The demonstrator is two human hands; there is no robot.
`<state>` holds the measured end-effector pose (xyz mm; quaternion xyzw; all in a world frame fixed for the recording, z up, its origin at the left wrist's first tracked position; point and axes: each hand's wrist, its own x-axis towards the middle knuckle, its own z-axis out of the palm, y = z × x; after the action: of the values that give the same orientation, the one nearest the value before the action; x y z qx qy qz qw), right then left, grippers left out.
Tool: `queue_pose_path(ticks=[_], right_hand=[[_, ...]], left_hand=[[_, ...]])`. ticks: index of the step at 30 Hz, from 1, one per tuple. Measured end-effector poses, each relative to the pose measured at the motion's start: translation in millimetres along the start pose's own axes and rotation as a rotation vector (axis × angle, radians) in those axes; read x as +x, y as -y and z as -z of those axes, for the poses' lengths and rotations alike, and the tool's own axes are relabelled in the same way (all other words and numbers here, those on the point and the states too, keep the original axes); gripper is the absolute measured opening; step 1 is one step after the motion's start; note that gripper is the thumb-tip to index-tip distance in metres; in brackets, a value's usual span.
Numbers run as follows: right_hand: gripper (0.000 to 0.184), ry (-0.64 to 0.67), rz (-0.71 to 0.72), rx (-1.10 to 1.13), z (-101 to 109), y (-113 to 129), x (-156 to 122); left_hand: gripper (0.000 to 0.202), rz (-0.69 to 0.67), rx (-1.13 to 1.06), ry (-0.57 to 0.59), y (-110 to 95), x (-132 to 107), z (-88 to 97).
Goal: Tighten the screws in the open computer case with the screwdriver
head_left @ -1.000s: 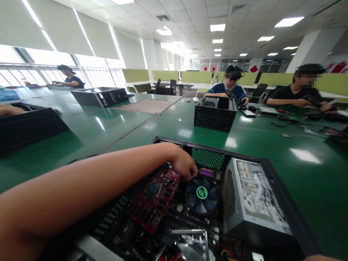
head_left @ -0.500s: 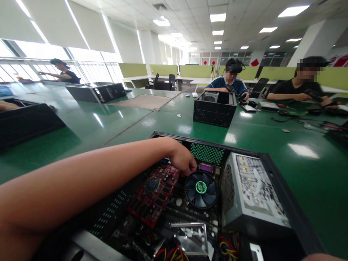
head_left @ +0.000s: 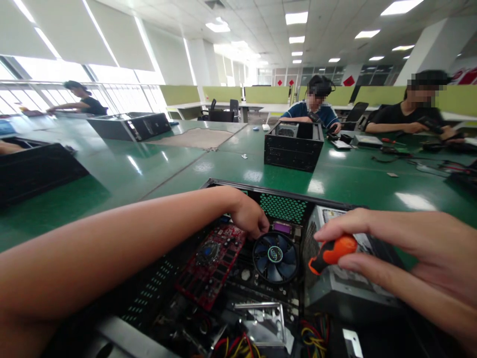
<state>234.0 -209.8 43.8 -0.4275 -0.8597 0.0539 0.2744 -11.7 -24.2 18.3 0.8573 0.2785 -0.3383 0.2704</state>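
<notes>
- Computer case [head_left: 261, 189] lies right in front of you on the green table [head_left: 219, 169], its inside facing up.
- Your left hand [head_left: 249, 216] reaches over the case and down into it, beside the upper-left edge of the round black fan [head_left: 275, 254]. Its fingers are curled downward; you cannot tell from this view whether they grip anything.
- Your right hand [head_left: 428, 253] grasps an orange-and-black tool handle [head_left: 335, 249] between thumb and fingers, above the power supply [head_left: 324, 286] and to the right of the fan.
- Left of the fan you have a red circuit board [head_left: 223, 263], partly beneath your left forearm; just behind the fan sits a purple connector [head_left: 282, 227].
- Nearer to you, a shiny metal bracket [head_left: 261, 325] stands inside the case, with coloured wires [head_left: 315, 338] to its right.
- Across the table from you, a black case [head_left: 292, 151] stands in front of a person in a blue top [head_left: 292, 117].
- To that person's side, at the right of your view, someone in a black top [head_left: 395, 117] holds a dark object, too small to make out.
</notes>
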Motion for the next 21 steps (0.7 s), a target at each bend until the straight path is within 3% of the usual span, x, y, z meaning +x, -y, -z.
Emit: queue_pose_path(ticks=[14, 21], right_hand=[[0.023, 0.038, 0.020, 0.105, -8.8, -3.3, 17.9], [0.022, -0.018, 0.016, 0.105, -9.6, -1.7, 18.2]], left_hand=[[0.005, -0.015, -0.029, -0.004, 5.6, 4.2, -1.3], [0.005, -0.009, -0.022, 0.000, 5.8, 3.5, -2.7]])
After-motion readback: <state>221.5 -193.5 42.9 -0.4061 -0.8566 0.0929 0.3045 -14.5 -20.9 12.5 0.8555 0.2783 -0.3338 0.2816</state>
